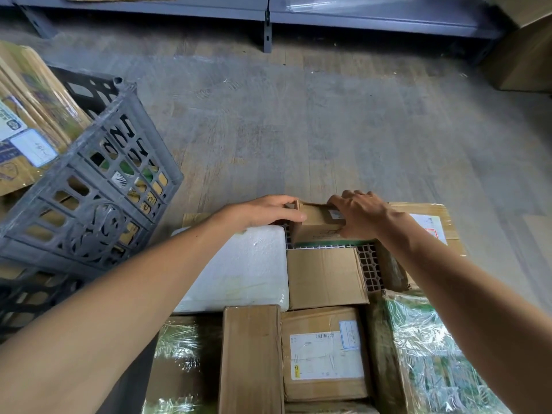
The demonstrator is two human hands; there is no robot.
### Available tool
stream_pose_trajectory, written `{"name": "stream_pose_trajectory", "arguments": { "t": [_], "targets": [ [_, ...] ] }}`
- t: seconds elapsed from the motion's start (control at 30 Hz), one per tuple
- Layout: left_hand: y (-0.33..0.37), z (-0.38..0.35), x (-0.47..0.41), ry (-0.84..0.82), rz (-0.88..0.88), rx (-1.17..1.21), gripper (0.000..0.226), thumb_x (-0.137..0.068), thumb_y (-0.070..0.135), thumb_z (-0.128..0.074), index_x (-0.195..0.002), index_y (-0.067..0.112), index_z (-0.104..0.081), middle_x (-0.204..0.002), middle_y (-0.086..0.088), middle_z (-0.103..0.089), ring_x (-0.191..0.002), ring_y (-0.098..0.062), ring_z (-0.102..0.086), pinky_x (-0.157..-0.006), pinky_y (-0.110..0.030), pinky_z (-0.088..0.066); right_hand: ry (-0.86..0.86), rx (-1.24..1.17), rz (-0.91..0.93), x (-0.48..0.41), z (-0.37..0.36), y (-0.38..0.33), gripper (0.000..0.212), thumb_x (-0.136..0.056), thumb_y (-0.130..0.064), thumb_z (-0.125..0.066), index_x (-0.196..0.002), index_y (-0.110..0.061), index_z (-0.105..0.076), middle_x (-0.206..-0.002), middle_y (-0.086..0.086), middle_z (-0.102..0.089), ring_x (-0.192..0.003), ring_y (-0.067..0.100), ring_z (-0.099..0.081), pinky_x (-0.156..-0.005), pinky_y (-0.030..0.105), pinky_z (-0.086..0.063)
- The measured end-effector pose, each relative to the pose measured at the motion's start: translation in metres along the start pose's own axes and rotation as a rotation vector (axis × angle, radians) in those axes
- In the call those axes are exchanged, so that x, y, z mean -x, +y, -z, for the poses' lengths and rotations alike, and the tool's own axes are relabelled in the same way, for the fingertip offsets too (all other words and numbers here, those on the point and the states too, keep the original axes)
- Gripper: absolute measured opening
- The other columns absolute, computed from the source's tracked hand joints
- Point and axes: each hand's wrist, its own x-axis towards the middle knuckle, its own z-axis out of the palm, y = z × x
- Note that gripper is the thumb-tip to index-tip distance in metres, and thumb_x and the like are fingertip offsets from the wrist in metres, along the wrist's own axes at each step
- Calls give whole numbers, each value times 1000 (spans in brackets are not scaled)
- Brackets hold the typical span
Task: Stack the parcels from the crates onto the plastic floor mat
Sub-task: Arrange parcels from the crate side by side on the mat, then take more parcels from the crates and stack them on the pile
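Observation:
A small brown cardboard parcel (315, 224) sits at the far edge of the white gridded plastic floor mat (370, 267). My left hand (265, 212) holds its left end, thumb along the near side. My right hand (358, 215) grips its right end from above. Around it on the mat lie several parcels: a white foam box (242, 273), a plain brown box (324, 276), a labelled brown box (325, 354), a tall brown box (252, 360) and film-wrapped ones (430, 363). A grey plastic crate (89, 201) at the left holds more parcels.
A second dark crate (27, 297) sits under the grey one. Flat brown parcels (27, 121) lean at the far left. Grey metal shelving (268, 16) runs along the back, a large carton (522, 58) stands at the right. Wooden floor (298, 124) stretches beyond the mat.

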Motion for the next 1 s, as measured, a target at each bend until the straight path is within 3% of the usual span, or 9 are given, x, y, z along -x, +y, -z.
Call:
{"name": "stream_pose_trajectory", "arguments": {
  "t": [0.2,0.47,0.63,0.7,0.8,0.87,0.93,1.0],
  "targets": [
    [-6,-1,-2,8,7,-87,53,-92,45,-66,-141,27,-54,-136,5,-55,-123,-10,-49,-100,-24,-35,-64,-40,33,1,-7,-15,76,-81,-40,-71,-146,-25,-35,-129,6,-52,-114,27,-53,-93,39,-41],
    [-8,0,-3,1,-7,-201,41,-91,33,-66,-132,26,-63,-107,13,-62,-109,-9,-58,-93,-21,-42,-176,-167,64,0,-6,-18,83,-82,-44,-72,-151,-26,-29,-142,4,-47,-123,26,-51,-92,34,-45],
    [-7,2,-4,5,-9,-240,37,-90,31,-63,-128,29,-65,-111,9,-65,-107,-9,-59,-95,-24,-45,-114,-289,62,2,-13,-18,82,-82,-39,-74,-151,-23,-32,-141,4,-50,-119,23,-54,-84,27,-43],
    [-8,2,-4,11,-1,-230,37,-91,31,-63,-128,28,-65,-109,10,-64,-106,-9,-58,-92,-22,-44,-101,-329,54,4,-13,-19,83,-82,-40,-75,-151,-23,-32,-141,5,-50,-120,24,-53,-88,29,-45],
    [-7,1,-5,17,15,-221,38,-92,32,-61,-130,28,-63,-113,12,-62,-112,-9,-55,-96,-24,-42,-117,-400,26,8,-12,-18,98,-76,-57,-74,-154,-28,-23,-150,6,-41,-130,26,-47,-102,38,-44],
    [-6,0,-6,26,25,-215,39,-92,36,-61,-130,28,-63,-119,12,-61,-117,-9,-53,-103,-26,-40,-85,-577,-8,12,-6,-13,99,-76,-69,-67,-154,-28,-22,-152,7,-37,-133,27,-45,-104,40,-43],
    [-6,-1,-7,48,28,-188,36,-92,42,-62,-124,28,-66,-123,10,-63,-118,-9,-54,-109,-32,-40,18,-789,-52,16,0,-5,88,-83,-71,-56,-153,-26,-28,-151,10,-38,-133,27,-45,-100,36,-44],
    [-4,-1,-6,70,24,-180,38,-90,53,-61,-120,31,-67,-122,11,-63,-117,-9,-54,-109,-36,-40,134,-803,-114,18,4,5,78,-90,-70,-43,-151,-24,-32,-148,13,-43,-131,29,-48,-100,37,-43]
  ]
}}
